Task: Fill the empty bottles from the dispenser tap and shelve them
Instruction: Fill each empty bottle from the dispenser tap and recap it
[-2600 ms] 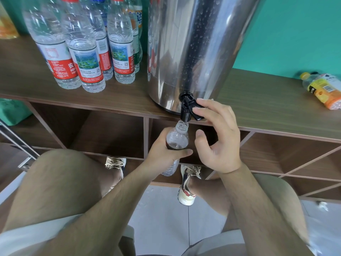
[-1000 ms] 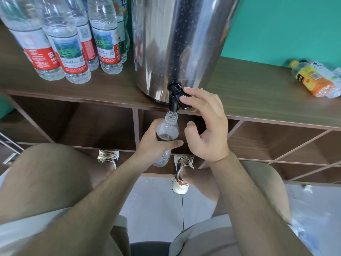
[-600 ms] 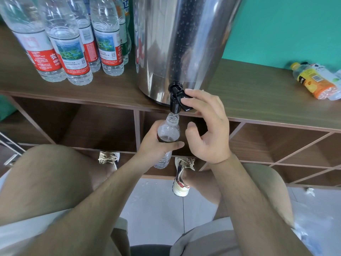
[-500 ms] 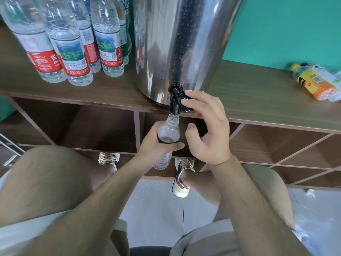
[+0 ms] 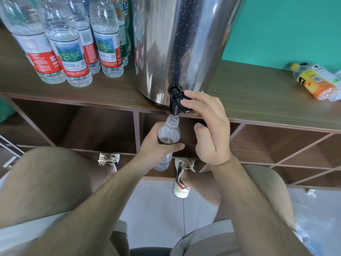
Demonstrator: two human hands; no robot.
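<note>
A steel dispenser (image 5: 177, 45) stands on the wooden shelf top (image 5: 249, 93). Its black tap (image 5: 175, 100) hangs over the shelf's front edge. My right hand (image 5: 206, 126) has its fingertips on the tap lever, thumb held apart below. A small clear uncapped bottle (image 5: 168, 132) is held upright with its mouth just under the spout. My left hand (image 5: 156, 146) is wrapped around its middle. The bottle's lower end shows below my fingers.
Several filled water bottles (image 5: 73, 48) with red labels stand left of the dispenser. An orange-labelled bottle (image 5: 313, 82) lies on its side at the far right. Open wooden cubbies (image 5: 103, 130) sit below. My knees and shoes are close to the shelf front.
Both hands keep the same hold on the bottle and tap. Only the camera view has shifted slightly; the bottle stays under the spout.
</note>
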